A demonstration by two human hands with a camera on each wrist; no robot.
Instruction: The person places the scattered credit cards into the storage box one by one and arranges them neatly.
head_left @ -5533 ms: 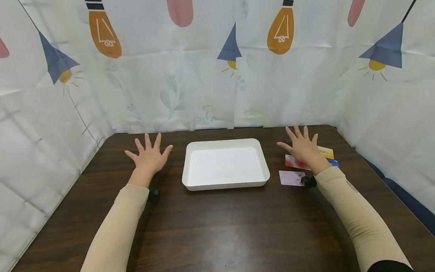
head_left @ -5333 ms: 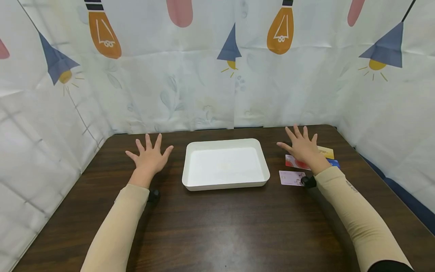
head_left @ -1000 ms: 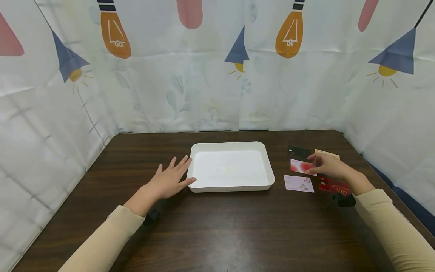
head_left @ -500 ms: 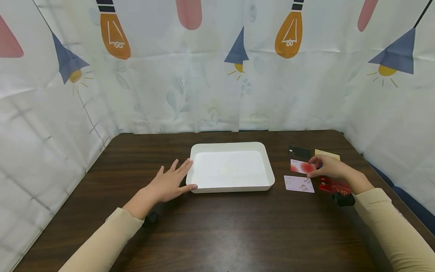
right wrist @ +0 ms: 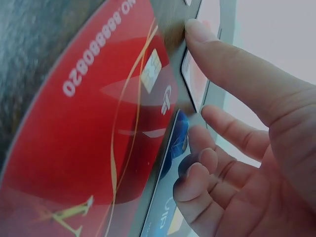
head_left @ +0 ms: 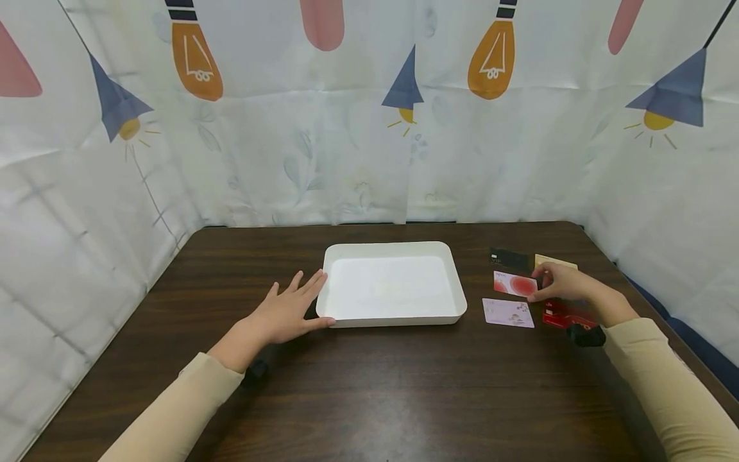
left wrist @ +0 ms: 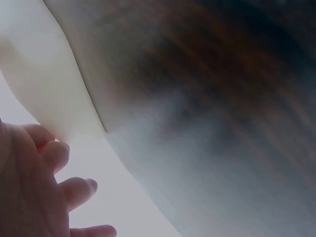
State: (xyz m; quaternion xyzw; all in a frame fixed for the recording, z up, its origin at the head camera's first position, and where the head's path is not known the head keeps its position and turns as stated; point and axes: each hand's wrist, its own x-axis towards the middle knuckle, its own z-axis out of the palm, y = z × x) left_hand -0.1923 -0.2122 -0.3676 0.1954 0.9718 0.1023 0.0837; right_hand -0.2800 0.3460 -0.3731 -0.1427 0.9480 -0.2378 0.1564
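Observation:
My left hand (head_left: 283, 314) lies spread with its fingertips at the left rim of a white rectangular tray (head_left: 392, 320). In the left wrist view its fingers (left wrist: 76, 192) are beside the tray wall. My right hand (head_left: 568, 285) is bent over the right end of a pink card with a red circle (head_left: 510, 283). Its thumb is at the card's near edge and the index fingertip at a corner; I cannot tell whether they grip it. The remaining fingers curl over a blue card (right wrist: 165, 190). A red VIP card (right wrist: 123, 113) lies under the wrist.
A lilac card (head_left: 508, 313) lies in front of the pink one. Behind are a black card (head_left: 509, 258) and a gold card (head_left: 555, 261). All rest on the dark wooden table (head_left: 375, 391), with a patterned white curtain (head_left: 346, 154) behind it.
Both hands earlier were spread flat, the right one over the cards. The left has come to the tray's rim; the right has bent its fingers and slid slightly right along the pink card.

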